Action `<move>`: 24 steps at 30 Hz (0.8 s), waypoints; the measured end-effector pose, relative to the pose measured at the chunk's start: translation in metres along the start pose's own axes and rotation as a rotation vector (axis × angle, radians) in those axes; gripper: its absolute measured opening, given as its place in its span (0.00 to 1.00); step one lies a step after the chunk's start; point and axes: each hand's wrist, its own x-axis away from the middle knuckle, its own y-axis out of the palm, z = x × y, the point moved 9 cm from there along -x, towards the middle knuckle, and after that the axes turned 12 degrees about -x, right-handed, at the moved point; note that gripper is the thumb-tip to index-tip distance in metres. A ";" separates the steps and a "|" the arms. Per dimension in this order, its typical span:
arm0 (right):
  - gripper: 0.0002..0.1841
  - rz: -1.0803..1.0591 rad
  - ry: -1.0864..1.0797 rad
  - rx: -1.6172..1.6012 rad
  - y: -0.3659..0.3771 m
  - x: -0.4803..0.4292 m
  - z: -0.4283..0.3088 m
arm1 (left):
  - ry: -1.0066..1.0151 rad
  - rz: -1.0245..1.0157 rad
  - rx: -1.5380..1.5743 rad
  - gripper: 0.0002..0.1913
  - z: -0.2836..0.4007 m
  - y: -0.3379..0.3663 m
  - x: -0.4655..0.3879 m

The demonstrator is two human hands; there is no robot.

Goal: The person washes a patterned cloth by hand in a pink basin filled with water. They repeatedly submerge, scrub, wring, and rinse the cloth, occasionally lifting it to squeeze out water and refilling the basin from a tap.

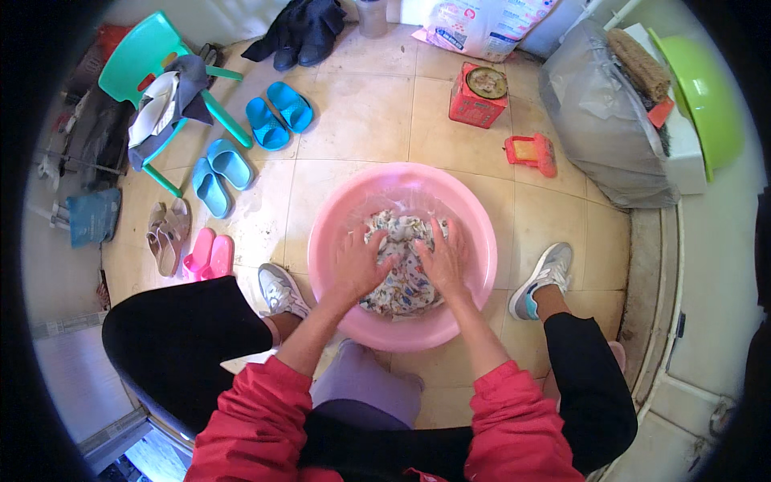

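A round pink plastic basin (328, 199) stands on the tiled floor between my feet. Inside it, wet white cloth with a small coloured print (400, 283) lies bunched in water. My left hand (360, 262) rests at the left side of the cloth, fingers spread. On the opposite side, my right hand (444, 256) touches the cloth with its fingers apart too. Neither hand visibly grips a fold, though some fingertips are hidden against the cloth and in the water.
Slippers (223, 175) and sandals line the left, near a green plastic chair (141, 54) draped with clothes. Ahead are black boots (301, 48) and a red box (476, 108) with a tin on top. A grey plastic bag (602, 120) and a lime-green basin (711, 102) stand right.
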 end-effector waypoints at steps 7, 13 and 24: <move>0.38 0.000 0.119 -0.068 0.068 0.005 0.003 | -0.178 0.128 -0.026 0.29 -0.009 0.095 -0.008; 0.35 -0.007 0.010 0.028 0.105 -0.019 0.031 | -0.202 -0.155 -0.040 0.27 -0.037 0.154 -0.039; 0.28 -0.500 0.303 0.080 0.095 -0.088 0.040 | -0.363 -0.431 0.364 0.15 -0.041 0.150 -0.089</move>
